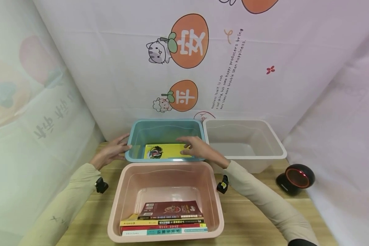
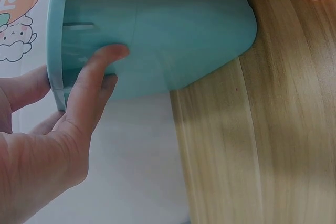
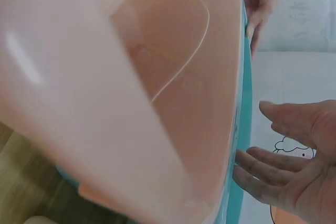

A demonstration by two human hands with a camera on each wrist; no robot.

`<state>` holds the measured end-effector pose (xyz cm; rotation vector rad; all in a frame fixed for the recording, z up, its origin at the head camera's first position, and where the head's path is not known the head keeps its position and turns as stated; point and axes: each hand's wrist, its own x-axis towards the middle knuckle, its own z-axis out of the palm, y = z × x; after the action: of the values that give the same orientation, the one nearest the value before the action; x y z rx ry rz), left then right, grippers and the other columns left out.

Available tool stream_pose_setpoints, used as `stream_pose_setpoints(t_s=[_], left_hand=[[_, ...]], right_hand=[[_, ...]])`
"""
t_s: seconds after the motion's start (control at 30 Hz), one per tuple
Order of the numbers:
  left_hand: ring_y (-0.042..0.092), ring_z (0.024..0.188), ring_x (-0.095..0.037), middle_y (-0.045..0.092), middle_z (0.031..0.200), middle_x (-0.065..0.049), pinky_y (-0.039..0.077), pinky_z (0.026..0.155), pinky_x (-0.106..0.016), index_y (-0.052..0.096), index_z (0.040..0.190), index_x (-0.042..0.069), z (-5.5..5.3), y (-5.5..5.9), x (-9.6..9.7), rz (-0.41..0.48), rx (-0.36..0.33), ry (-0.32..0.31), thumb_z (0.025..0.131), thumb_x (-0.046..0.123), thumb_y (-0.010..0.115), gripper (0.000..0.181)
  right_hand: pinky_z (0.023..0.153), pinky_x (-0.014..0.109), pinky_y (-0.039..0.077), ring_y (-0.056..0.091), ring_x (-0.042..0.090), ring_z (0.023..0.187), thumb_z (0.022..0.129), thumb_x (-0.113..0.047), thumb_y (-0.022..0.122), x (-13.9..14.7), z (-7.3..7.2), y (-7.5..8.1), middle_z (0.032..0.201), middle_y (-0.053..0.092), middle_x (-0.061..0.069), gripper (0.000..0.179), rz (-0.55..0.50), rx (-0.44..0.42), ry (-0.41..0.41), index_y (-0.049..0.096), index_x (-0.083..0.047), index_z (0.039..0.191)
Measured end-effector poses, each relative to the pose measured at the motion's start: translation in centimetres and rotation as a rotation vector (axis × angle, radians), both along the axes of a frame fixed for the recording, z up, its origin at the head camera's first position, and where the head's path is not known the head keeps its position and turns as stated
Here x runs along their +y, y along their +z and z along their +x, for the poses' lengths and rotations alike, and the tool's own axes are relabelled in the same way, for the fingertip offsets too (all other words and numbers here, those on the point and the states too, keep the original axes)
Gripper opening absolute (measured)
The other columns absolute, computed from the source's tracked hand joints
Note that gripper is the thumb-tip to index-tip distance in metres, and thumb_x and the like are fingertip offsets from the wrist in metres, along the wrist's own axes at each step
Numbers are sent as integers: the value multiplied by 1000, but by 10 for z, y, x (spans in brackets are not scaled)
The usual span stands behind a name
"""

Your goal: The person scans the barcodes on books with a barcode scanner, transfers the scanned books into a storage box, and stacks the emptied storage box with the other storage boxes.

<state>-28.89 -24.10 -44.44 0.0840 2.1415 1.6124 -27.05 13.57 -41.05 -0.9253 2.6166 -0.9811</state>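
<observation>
**One yellow book (image 1: 168, 150) in a teal bin (image 1: 163, 131), with a pink bin (image 1: 169, 176) in front**

So the yellow book lies down at the bottom of the teal bin, and the pink bin stands right up against that bin's near side, holding a stack of books (image 1: 164, 222). A white bin (image 1: 240, 135) sits just beside on the right, then a round black device (image 1: 298, 178) near it on the wooden table (image 1: 243, 213). Printed cloth (image 1: 252, 41) hangs behind everything.

Hands are well apart. The left hand (image 1: 113, 150) grips the teal bin's rim at its left end, digits on both sides of the edge. The right hand (image 1: 200, 148) reaches in over the bin's right end, fingers spread and thumb away from them, palm free, right above the book.

Hard to make out: whether those right fingertips actually touch the cover, honestly can't tell. That hand also hides the book's right end. The right wrist view is mostly pink wall, so the teal bin only shows as a strip, and the lower covers in the stack are just spines.
</observation>
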Motion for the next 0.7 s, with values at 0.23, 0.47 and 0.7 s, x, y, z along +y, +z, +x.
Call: stream_pose_setpoints(t_s=[0.23, 0.47, 0.7], left_hand=[[68, 107, -17, 17, 169, -33, 63, 92, -44, -3, 170, 14, 0, -2, -1, 9, 0, -4, 111, 14, 50, 79], [69, 101, -15, 14, 170, -32, 63, 89, -42, -4, 169, 12, -1, -1, -6, 54, -6, -7, 111, 12, 50, 79], [58, 129, -38, 12, 170, -32, 62, 93, -45, -1, 169, 11, -2, -5, -6, 22, 3, -8, 110, 13, 53, 80]], right_hand=[[102, 49, 58, 67, 36, 122, 99, -9, 73, 3, 8, 2, 150, 60, 17, 52, 25, 13, 48, 58, -3, 148], [105, 51, 56, 63, 34, 127, 99, -10, 73, 4, 23, 10, 151, 58, 14, 51, 54, -1, 90, 58, -4, 148], [109, 49, 54, 60, 35, 133, 99, -9, 73, 11, 46, 10, 148, 60, 15, 48, 124, 93, 210, 61, -3, 145]])
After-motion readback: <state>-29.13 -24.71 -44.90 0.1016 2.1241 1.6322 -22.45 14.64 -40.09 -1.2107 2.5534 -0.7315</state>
